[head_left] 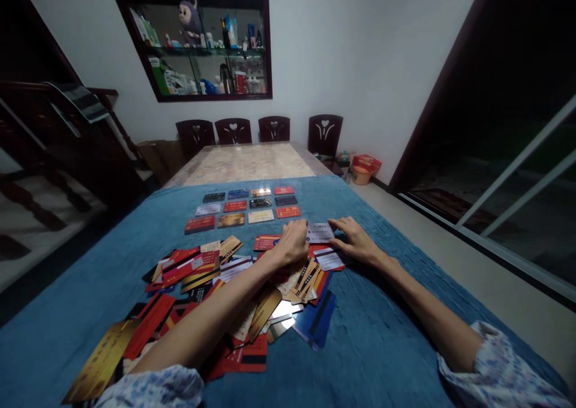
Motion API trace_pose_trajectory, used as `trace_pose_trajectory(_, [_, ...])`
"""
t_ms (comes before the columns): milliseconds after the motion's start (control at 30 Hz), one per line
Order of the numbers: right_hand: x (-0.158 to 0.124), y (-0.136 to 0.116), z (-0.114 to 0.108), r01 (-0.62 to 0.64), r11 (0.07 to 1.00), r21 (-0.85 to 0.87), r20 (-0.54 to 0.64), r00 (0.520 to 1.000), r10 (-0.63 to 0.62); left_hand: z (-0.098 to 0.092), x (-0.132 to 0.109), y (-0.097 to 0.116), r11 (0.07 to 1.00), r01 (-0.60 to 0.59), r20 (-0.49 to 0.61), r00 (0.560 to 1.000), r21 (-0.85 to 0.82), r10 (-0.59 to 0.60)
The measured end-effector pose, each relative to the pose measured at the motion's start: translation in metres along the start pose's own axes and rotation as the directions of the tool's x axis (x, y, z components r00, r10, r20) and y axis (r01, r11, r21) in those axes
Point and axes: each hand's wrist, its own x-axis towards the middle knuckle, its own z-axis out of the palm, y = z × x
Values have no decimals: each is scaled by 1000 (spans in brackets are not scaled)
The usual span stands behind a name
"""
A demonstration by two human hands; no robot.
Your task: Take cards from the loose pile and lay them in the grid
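Observation:
Between my two hands is a pale silver card (320,233) with dark print, held just above the pile. My left hand (291,244) is curled closed at its left edge. The thumb and fingers of my right hand (355,240) pinch its right edge. Below and to the left spreads a loose heap of cards in red, gold, blue and white, partly covered by my left forearm. Another silver card (328,259) with a dark stripe lies under my right hand. Gold cards with black bands (307,281) and dark blue cards (318,319) overlap nearby.
Beyond the heap, several cards lie in rows, among them a gold card (231,219) and a cream card (261,216). A blue cloth (382,336) covers the near part of the table. Chairs (324,133) stand behind the far end. An orange bin (361,175) sits on the floor.

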Motion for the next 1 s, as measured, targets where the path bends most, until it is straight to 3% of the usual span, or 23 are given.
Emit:
trace_pose_trajectory(633, [3, -13, -15, 82, 979, -189, 53, 996, -73, -6, -4, -15, 989, -140, -57, 988, 41, 142])
trace_pose_trajectory(1000, [20, -27, -22, 100, 989, -106, 169, 982, -81, -20, -16, -30, 984, -176, -19, 984, 16, 177])
